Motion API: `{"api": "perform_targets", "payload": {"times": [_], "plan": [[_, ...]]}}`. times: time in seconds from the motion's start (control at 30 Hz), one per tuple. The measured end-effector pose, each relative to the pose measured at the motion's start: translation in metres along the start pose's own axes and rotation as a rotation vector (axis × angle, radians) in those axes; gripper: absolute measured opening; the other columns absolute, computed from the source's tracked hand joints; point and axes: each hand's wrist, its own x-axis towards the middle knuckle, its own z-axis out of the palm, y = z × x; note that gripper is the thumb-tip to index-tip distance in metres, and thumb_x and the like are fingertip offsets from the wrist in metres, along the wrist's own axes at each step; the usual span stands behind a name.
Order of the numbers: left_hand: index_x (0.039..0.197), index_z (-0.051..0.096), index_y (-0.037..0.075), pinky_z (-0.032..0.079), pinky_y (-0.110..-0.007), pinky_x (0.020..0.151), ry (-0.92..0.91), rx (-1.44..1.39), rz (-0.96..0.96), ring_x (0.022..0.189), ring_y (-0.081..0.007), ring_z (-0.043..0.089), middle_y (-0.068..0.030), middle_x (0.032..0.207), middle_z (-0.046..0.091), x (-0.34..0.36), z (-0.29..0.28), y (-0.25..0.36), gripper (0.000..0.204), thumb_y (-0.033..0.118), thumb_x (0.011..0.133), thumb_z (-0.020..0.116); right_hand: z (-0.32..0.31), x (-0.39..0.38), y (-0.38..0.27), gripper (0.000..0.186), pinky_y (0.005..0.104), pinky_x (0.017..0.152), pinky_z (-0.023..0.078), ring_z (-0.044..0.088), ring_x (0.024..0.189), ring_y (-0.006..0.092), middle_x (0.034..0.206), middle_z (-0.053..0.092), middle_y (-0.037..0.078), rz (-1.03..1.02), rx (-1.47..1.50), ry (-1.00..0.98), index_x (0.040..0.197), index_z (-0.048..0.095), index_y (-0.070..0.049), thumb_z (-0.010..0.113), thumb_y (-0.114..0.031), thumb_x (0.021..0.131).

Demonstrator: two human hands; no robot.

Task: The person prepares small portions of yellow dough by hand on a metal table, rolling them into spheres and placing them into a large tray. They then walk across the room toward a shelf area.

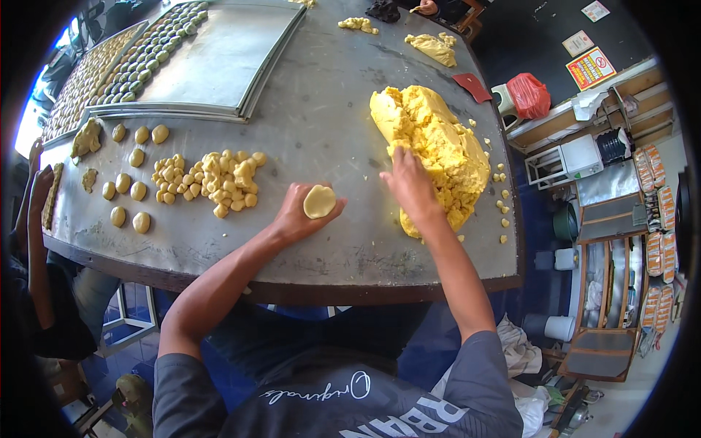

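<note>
A flattened round piece of pale dough [320, 202] sits on top of my left hand [296, 215], in the curl between thumb and forefinger. That hand is closed around it, just over the table. My right hand [410, 186] reaches into the left side of a big crumbly mound of yellow paste [445, 146], its fingertips pressed to the paste and partly hidden. Left of my hands lies a pile of small dough lumps [230, 179]. Beyond it are several smooth round dough balls [137, 191].
Metal trays [219, 58] stand at the far left, one with rows of greenish balls [150, 62]. A red scraper [472, 87] and yellow crumbs [504, 208] lie by the right edge. More yellow dough [432, 50] is farther back. A co-worker's arms [40, 190] show at left.
</note>
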Motion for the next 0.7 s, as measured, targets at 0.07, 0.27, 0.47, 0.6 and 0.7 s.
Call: {"api": "perform_targets", "payload": {"times": [0.07,0.27,0.47,0.6,0.7], "plan": [[0.067,0.058,0.002,0.044,-0.034,0.050,0.001,-0.003,0.001,0.045,-0.0223,0.045,-0.0129,0.053,0.052,0.000,-0.002,0.001,0.028,0.022,0.079,0.072,0.024,-0.006,-0.008,0.050,0.0338,0.094,0.048,0.057,0.105,0.0316,0.117,0.055,0.024,-0.072,-0.259,0.083,0.122,0.047,0.011,0.064,-0.018,0.086],[0.068,0.057,0.002,0.044,-0.035,0.051,-0.032,-0.053,0.030,0.047,-0.0274,0.048,-0.0140,0.055,0.053,-0.002,-0.004,0.001,0.027,0.022,0.080,0.071,0.017,-0.003,-0.012,0.033,0.0337,0.080,0.052,0.060,0.093,0.0267,0.105,0.061,0.022,-0.124,-0.451,0.048,0.107,0.056,0.010,0.063,-0.010,0.081],[0.068,0.056,0.002,0.045,-0.037,0.052,-0.079,-0.001,0.083,0.051,-0.0338,0.050,-0.0154,0.058,0.055,-0.002,-0.006,0.003,0.026,0.021,0.080,0.070,0.018,0.000,-0.019,0.025,0.0316,0.069,0.055,0.062,0.086,0.0255,0.096,0.064,0.022,-0.148,-0.554,-0.006,0.100,0.062,0.007,0.062,-0.008,0.080],[0.066,0.055,0.002,0.045,-0.037,0.052,-0.062,-0.002,0.055,0.052,-0.0348,0.051,-0.0154,0.058,0.054,-0.002,-0.009,0.004,0.027,0.020,0.080,0.069,0.019,0.005,-0.011,0.022,0.0300,0.066,0.056,0.065,0.085,0.0275,0.093,0.065,0.022,-0.196,-0.551,-0.076,0.101,0.063,0.007,0.059,-0.001,0.080],[0.067,0.055,0.003,0.045,-0.037,0.052,-0.056,0.048,0.135,0.052,-0.0348,0.053,-0.0149,0.058,0.055,0.000,-0.011,0.002,0.025,0.020,0.081,0.069,0.001,0.002,0.004,0.023,0.0308,0.071,0.058,0.066,0.085,0.0298,0.093,0.065,0.024,-0.189,-0.222,0.006,0.105,0.061,0.009,0.056,0.003,0.083]]}}
